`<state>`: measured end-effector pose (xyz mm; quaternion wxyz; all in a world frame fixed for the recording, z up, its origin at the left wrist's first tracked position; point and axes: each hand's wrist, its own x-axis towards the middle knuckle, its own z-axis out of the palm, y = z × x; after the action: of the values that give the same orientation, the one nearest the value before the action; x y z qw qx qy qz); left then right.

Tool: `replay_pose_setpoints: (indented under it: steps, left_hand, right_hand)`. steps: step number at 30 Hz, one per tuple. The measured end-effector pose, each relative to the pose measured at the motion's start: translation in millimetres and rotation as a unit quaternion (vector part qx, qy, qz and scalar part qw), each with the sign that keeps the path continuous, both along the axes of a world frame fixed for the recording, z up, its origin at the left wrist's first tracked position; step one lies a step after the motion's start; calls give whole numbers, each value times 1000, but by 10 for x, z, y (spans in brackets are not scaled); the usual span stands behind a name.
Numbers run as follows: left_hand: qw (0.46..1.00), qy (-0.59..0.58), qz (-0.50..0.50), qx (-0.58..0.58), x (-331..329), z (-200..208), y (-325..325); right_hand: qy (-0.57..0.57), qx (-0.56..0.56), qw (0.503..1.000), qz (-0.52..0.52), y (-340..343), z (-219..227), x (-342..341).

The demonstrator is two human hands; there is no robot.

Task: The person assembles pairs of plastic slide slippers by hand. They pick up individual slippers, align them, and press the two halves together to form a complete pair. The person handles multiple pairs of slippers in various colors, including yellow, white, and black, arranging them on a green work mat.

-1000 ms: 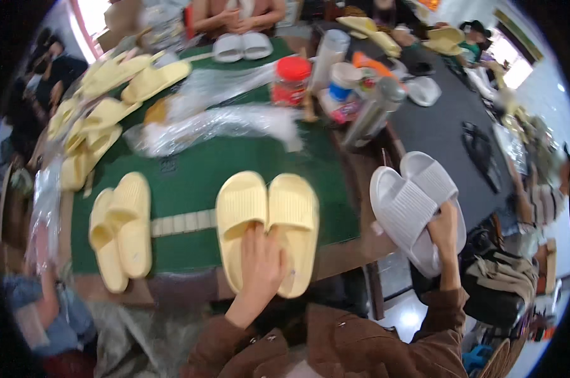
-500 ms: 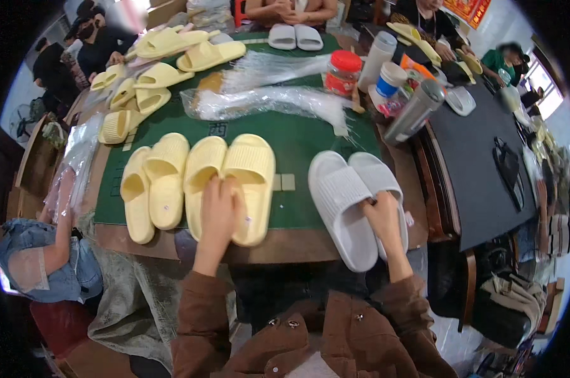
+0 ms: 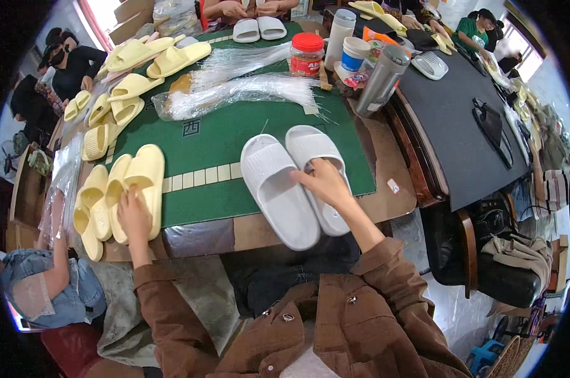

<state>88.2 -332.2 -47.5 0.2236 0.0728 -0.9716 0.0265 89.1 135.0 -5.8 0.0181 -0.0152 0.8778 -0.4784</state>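
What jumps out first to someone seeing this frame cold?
The white slide slippers side by side at the near edge of the green table mat, the right hand resting on one. To the left, the left hand presses on pale yellow slippers, with more yellow pairs along the far left edge.

Even, bright daylight enters from windows at 11 and 2 o'clock, where highlights wash out. Shadows on the table are soft. Fisheye distortion bends straight edges toward the rim; a black vignette surrounds the circular view. The centre is sharp, the periphery slightly soft.
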Motion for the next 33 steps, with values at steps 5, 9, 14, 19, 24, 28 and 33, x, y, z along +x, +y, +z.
replay_pose_setpoints:
  steps: [5,9,14,19,24,28,33]
  left_hand:
    - [992,-49,113,11,-100,7,-704]
    - [982,-17,181,-53,-168,42,-742]
    - [992,85,71,-61,-279,140,-373]
    - [924,50,-220,310,-254,544,1398]
    - [866,43,-362,342,-231,662,2433]
    - [866,29,-354,352,-293,608,2690]
    - [920,-81,-285,258,-630,375,2534]
  right_hand:
    - [-17,-132,991,-5,-122,-203,-26]
    - [-14,-162,987,6,-75,-207,19]
    - [32,-252,967,-7,-23,-232,190]
    - [105,-185,977,-6,118,-16,440]
    - [211,-115,968,68,-8,415,587]
    - [434,31,897,75,-146,1049,436]
    - [391,-23,914,110,-481,1210,371]
